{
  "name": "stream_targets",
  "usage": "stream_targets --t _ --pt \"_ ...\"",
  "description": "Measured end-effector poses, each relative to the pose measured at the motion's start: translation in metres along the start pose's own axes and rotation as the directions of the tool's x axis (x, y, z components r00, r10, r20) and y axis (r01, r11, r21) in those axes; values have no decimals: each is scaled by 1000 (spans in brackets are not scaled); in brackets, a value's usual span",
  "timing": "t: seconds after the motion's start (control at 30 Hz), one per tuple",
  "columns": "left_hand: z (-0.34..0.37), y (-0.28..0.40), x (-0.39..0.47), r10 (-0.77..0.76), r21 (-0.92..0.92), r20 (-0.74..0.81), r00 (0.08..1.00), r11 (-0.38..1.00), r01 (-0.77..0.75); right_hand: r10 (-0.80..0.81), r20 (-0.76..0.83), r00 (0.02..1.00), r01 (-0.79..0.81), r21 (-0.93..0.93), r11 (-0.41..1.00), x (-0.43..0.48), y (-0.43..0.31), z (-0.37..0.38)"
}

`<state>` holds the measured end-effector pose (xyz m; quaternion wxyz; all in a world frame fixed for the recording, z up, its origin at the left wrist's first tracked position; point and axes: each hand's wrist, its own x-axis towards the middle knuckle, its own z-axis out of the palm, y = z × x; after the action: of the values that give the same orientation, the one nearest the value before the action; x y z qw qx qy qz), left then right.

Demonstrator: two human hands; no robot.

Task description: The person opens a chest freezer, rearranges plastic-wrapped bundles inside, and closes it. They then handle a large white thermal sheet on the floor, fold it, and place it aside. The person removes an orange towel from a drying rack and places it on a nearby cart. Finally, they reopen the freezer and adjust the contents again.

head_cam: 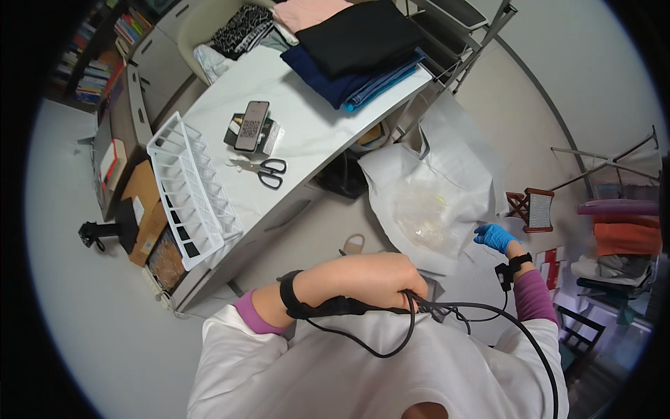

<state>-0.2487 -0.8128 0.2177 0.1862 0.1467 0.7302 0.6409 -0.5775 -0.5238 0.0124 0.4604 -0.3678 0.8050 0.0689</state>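
Note:
My left hand is bare and bent in at my waist, its fingers curled around black cables. Under that forearm shows part of a black fabric pouch or belt. My right hand, in a blue disposable glove, reaches out to the right with fingers apart and nothing visible in them. It is beside the edge of a large white sheet spread over the floor. Crumpled clear plastic lies on the sheet. Each wrist wears a black strap with a cable.
On the white marble-pattern table are scissors, a phone on a small box, a white plastic rack and folded dark clothes. A stepladder, a small folding stool and a black bag stand around.

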Motion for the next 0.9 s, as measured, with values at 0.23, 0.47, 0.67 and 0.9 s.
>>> stream_targets --t 0.23,0.47,0.67,0.9 --pt "8 8 24 -54 70 39 998 996 51 -217 -110 970 217 -13 976 17 -47 -22" --pt "-35 -7 3 -10 22 22 1000 1000 10 -660 -179 729 642 -155 751 54 -213 -67" --pt "-108 -38 -67 -29 -26 -43 999 999 28 -943 -225 243 896 -319 307 129 -412 -92" --pt "-183 -73 -146 -103 -108 -127 987 990 90 -979 -202 -21 862 -499 84 221 -582 -85"
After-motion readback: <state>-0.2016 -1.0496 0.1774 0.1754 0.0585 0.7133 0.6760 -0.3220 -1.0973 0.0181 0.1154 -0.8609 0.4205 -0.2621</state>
